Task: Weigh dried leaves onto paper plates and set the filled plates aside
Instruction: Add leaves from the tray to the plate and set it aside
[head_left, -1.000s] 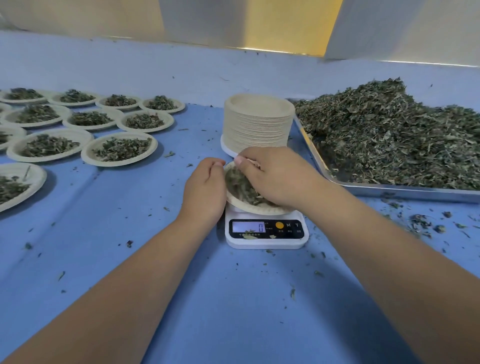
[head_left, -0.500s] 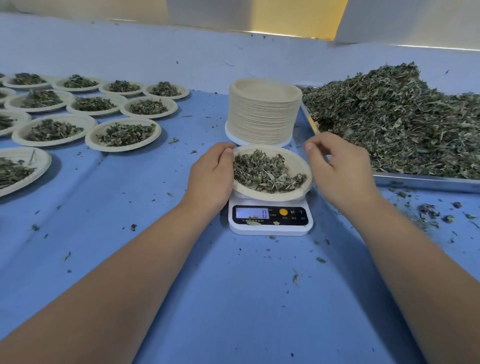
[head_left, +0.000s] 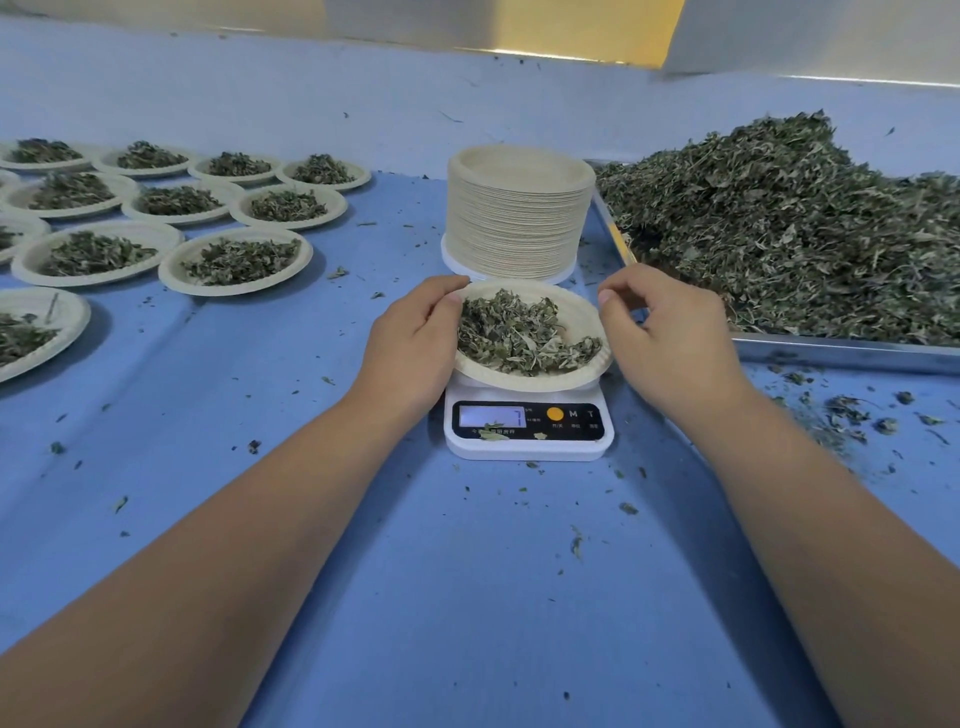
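The round cream paper plate (head_left: 524, 383) sits on the small white digital scale (head_left: 527, 448) at the centre of the frame and carries a loose mound of dried green leaves (head_left: 519, 332). The left grip (head_left: 410, 343) grasps the plate's left rim, thumb over the edge. The right grip (head_left: 665, 332) hangs at the right rim with its fingers loosely curled and nothing seen in them; whether its thumb touches the rim cannot be told.

The step looks like checking the weight before the plate goes aside. To do it well, both grips should let go of the rim so the lit display reads true; its digits are too unclear to read. The plate then wants lifting level, because the leaves lie close to its near edge.

Behind the scale stands a tall stack of empty cream paper plates (head_left: 519, 218). At the right, a silver metal tray (head_left: 831, 354) holds a large heap of loose leaves (head_left: 779, 223). At the upper left, filled paper plates (head_left: 234, 290) lie in rows on the blue surface (head_left: 467, 571).
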